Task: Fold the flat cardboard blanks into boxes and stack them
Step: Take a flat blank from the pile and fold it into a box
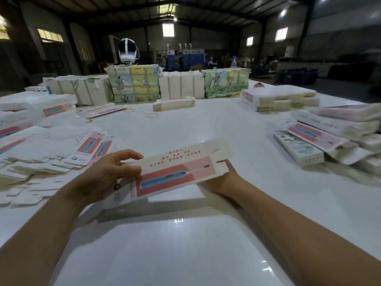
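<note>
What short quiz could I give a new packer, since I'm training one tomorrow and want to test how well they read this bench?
1. True or false: both hands hold one cardboard blank above the table.
2. Which lies on the person's left side? A) loose flat blanks B) folded boxes
3. What small loops lie on the table beyond the held blank?

Key
1. True: left hand and right hand grip its ends.
2. A
3. Rubber bands.

The cardboard blank [175, 170] hides the right hand's [223, 179] fingers, and its red print is blurred.
</note>
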